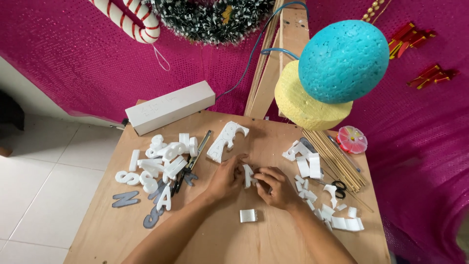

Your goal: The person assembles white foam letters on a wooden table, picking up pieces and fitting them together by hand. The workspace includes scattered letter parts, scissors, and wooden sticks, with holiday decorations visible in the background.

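Both my hands meet at the middle of a plywood table. My left hand and my right hand pinch a small white foam letter piece between their fingers, held upright just above the wood. A small white foam block lies flat on the table just in front of my hands. Behind my left hand lies a larger white foam cut-out piece.
Several white foam letters and grey letter shapes lie left, beside a utility knife. White foam scraps, scissors, wooden sticks and a round pink container lie right. A long white foam block, blue ball and yellow disc stand behind.
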